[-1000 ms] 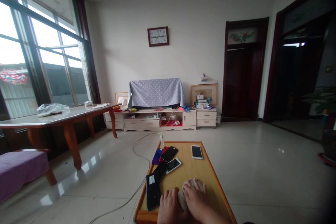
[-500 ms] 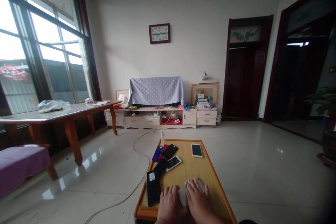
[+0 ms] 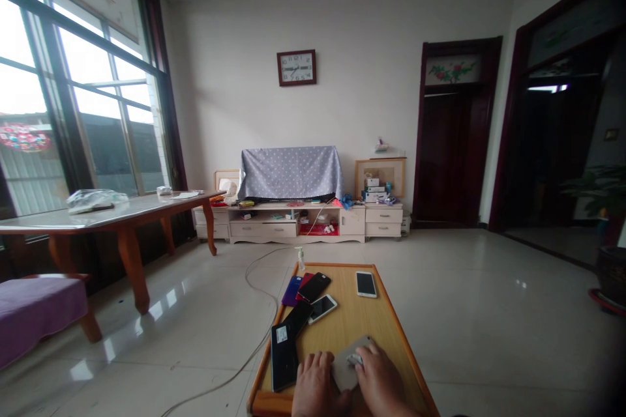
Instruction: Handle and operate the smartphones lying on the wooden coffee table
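A grey-gold smartphone point(image 3: 346, 370) lies face down and slanted on the small wooden table. My left hand point(image 3: 315, 383) grips its left side, with the thumb along the near edge. My right hand point(image 3: 379, 374) pinches a small crumpled whitish cloth point(image 3: 355, 359) against the phone's back. Left of my left hand is a large black phone point(image 3: 283, 361) with a white label, overlapping another black phone point(image 3: 299, 317). Beyond them lie a white phone point(image 3: 323, 308), a dark phone point(image 3: 314, 287), a red phone point(image 3: 304, 280) and a blue phone point(image 3: 292, 290).
Another white phone point(image 3: 366, 284) lies near the far right of the wooden table point(image 3: 372, 319). A pump bottle point(image 3: 300, 258) stands at the far left corner. A cable point(image 3: 249, 365) runs over the floor. A larger table point(image 3: 147, 208) stands on the left.
My right hand has gone from flat, spread fingers over the phone to a closed grip on the whitish cloth, uncovering more of the phone's back. My left hand stays at its left side.
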The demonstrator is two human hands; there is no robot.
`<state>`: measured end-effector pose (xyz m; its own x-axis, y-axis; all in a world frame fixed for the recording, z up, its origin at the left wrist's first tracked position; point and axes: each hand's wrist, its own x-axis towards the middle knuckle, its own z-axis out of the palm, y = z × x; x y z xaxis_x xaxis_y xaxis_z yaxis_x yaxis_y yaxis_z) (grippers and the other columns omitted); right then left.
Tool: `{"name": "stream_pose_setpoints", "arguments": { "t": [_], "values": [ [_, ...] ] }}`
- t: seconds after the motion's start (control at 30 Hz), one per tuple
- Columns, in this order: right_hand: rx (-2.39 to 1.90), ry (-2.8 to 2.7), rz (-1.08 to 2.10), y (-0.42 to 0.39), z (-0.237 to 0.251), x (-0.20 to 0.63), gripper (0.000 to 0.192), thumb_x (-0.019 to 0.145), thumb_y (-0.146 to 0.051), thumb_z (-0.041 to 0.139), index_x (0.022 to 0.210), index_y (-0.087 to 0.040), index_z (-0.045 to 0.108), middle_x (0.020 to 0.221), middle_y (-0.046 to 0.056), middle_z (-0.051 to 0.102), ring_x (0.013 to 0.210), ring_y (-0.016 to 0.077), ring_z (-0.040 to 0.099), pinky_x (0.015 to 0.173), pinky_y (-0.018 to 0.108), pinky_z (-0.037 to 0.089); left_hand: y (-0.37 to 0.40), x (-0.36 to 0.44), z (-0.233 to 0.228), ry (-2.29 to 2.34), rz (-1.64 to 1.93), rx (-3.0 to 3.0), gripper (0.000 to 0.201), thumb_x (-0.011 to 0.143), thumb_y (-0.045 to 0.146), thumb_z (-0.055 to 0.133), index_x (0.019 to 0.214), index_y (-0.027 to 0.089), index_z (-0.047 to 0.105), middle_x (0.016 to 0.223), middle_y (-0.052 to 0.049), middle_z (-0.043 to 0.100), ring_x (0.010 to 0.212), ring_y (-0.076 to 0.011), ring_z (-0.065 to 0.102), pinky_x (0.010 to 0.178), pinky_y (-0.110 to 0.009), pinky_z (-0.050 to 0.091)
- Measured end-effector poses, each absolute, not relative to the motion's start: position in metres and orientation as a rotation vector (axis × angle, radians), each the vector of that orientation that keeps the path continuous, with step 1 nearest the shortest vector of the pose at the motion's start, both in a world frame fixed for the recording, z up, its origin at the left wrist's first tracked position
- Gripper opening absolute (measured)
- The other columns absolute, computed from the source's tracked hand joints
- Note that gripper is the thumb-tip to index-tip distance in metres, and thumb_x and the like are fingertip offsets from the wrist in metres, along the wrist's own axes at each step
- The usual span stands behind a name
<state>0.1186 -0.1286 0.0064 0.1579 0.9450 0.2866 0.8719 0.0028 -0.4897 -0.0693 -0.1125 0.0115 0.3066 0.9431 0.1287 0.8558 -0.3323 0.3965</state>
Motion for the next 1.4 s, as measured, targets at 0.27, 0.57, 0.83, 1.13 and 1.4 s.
{"name": "stream_pose_setpoints", "arguments": {
  "t": [0.27,0.57,0.83,1.13,1.4],
  "values": [
    [-1.611,-1.265,0.787,-0.116,0.019,0.126,0.040,0.090,-0.058,0.047,0.075,-0.022,0.060,0.071,0.002,0.066,0.065,0.0174,0.060,0.059,0.027,0.041,-0.113,-0.068,0.014,1.644,0.458,2.346,0.053,0.067,0.056,0.069,0.112,0.029,0.060,0.120,-0.003,0.065,0.117,-0.0282,0.052,0.098,-0.040,0.035],
    [-1.353,-1.056,1.052,-0.118,0.037,0.144,0.046,0.079,-0.069,0.057,0.077,-0.023,0.059,0.069,0.001,0.064,0.063,0.0167,0.060,0.054,0.025,0.041,-0.116,-0.068,0.029,1.631,0.366,2.326,0.056,0.068,0.057,0.067,0.116,0.030,0.060,0.124,-0.005,0.064,0.121,-0.0293,0.052,0.100,-0.040,0.036],
    [-1.433,-1.049,0.814,-0.123,0.027,0.143,0.048,0.077,-0.069,0.062,0.062,-0.026,0.046,0.058,-0.005,0.050,0.059,0.0152,0.049,0.055,0.027,0.038,-0.114,-0.069,0.027,1.638,0.346,2.302,0.059,0.067,0.057,0.068,0.118,0.029,0.060,0.127,-0.005,0.063,0.123,-0.0300,0.051,0.104,-0.040,0.036],
    [-1.736,-1.361,0.532,-0.131,0.023,0.141,0.046,0.092,-0.064,0.039,0.073,-0.026,0.057,0.076,0.007,0.070,0.075,0.0252,0.066,0.070,0.035,0.049,-0.116,-0.069,0.031,1.646,0.330,2.305,0.057,0.068,0.055,0.068,0.119,0.030,0.060,0.128,-0.005,0.064,0.123,-0.0296,0.052,0.104,-0.040,0.036],
    [-1.794,-1.869,0.180,-0.135,-0.009,0.125,0.057,0.098,-0.054,0.035,0.139,-0.024,0.064,0.151,0.010,0.054,0.142,0.0320,0.048,0.117,0.046,0.041,-0.114,-0.069,0.021,1.640,0.415,2.319,0.054,0.070,0.058,0.064,0.116,0.029,0.061,0.124,-0.005,0.066,0.121,-0.0294,0.054,0.101,-0.041,0.038]
  ]
}}
